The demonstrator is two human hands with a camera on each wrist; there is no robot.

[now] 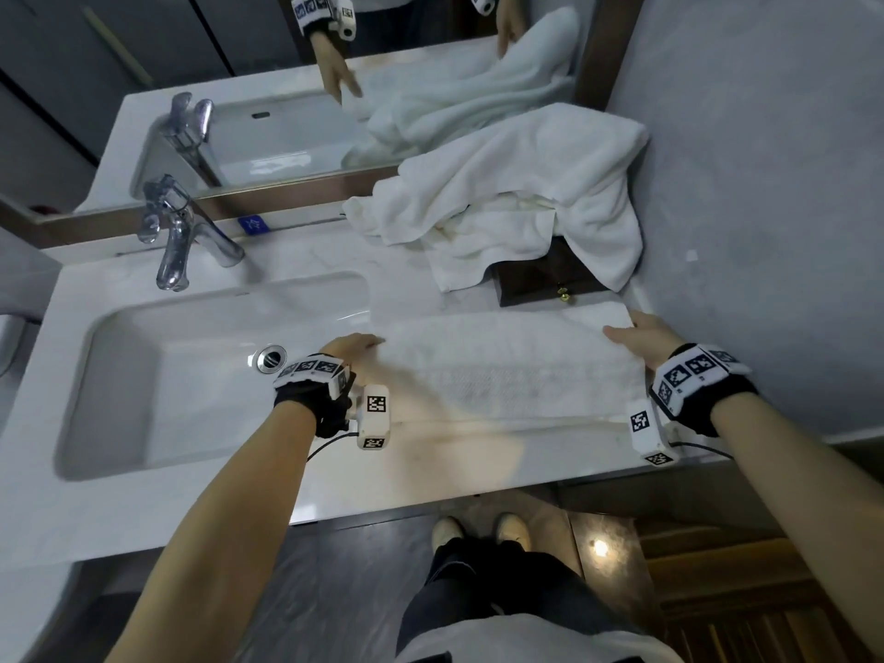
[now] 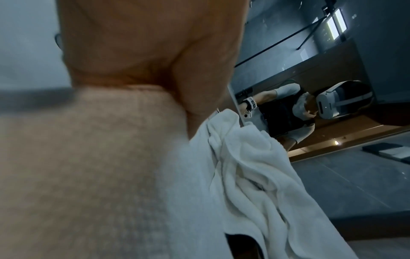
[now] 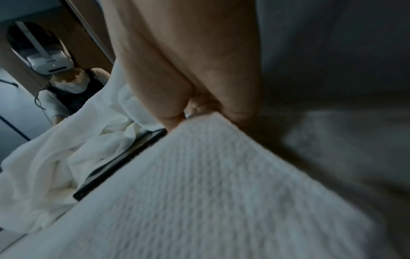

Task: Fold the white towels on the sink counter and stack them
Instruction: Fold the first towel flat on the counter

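Note:
A flat white towel [image 1: 502, 366] lies stretched across the counter [image 1: 430, 471] to the right of the sink. My left hand [image 1: 351, 349] grips its left end, thumb on top. My right hand [image 1: 641, 334] pinches its far right corner. In the left wrist view the towel [image 2: 99, 175] runs up under my left hand [image 2: 155, 61]. The right wrist view shows the towel's corner [image 3: 210, 192] held between the thumb and fingers of my right hand [image 3: 195, 70]. A crumpled pile of white towels [image 1: 516, 193] sits at the back right, also seen as the pile [image 2: 255, 175] and the pile [image 3: 55, 166].
The pile drapes over a dark wooden box [image 1: 540, 279] just behind the flat towel. The sink basin [image 1: 201, 375] and chrome faucet [image 1: 177, 232] are on the left. A mirror [image 1: 287, 136] runs along the back, and a grey wall [image 1: 765, 184] closes the right side.

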